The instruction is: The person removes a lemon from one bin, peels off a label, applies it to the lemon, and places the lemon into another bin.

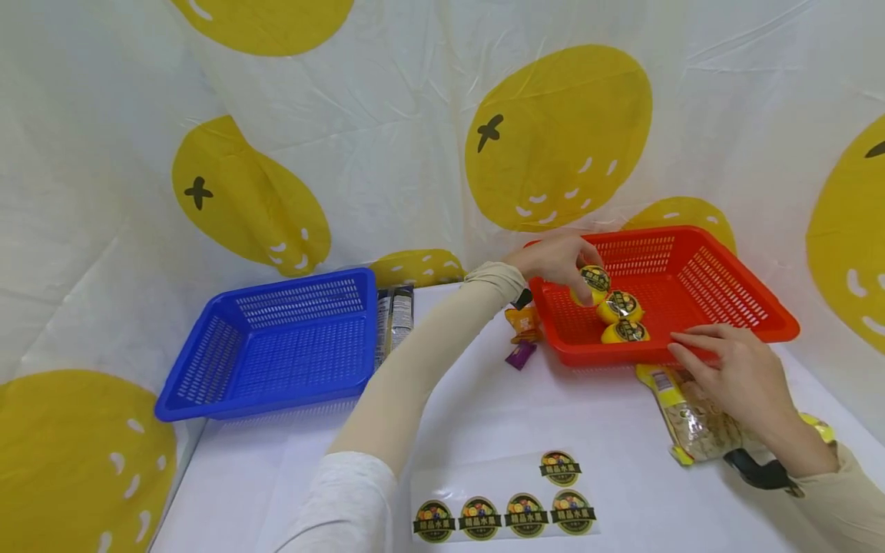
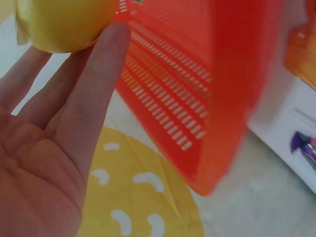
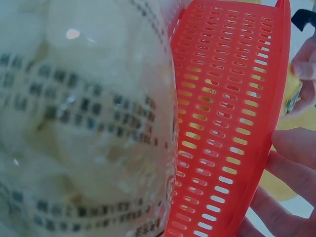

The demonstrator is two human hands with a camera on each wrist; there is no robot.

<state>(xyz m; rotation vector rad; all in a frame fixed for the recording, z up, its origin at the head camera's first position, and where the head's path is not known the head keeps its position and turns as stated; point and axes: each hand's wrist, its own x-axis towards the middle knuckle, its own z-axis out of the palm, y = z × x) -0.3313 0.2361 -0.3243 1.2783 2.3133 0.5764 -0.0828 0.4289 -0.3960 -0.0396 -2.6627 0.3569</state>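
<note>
My left hand [image 1: 556, 261] pinches a yellow lemon [image 1: 596, 281] with a round black label, above the left end of the red basket [image 1: 691, 349]. In the left wrist view the lemon [image 2: 66, 22] sits at the fingertips, partly out of frame. Two more labelled lemons, a middle one [image 1: 620, 307] and a nearer one [image 1: 625, 332], lie in the basket. My right hand [image 1: 743, 376] is at the basket's front rim, fingers loosely extended and holding nothing; the right wrist view shows fingertips [image 3: 289, 143] by the rim. Under that hand lies a clear bag [image 1: 698, 422] with yellow ends.
A blue basket [image 1: 270, 399] stands to the left, beside a black-and-silver packet [image 1: 396, 319]. An orange wrapped snack [image 1: 523, 325] and a purple wrapped candy [image 1: 521, 355] lie left of the red basket. A sheet of round labels [image 1: 494, 480] lies at the front. Fruit-print cloth hangs behind.
</note>
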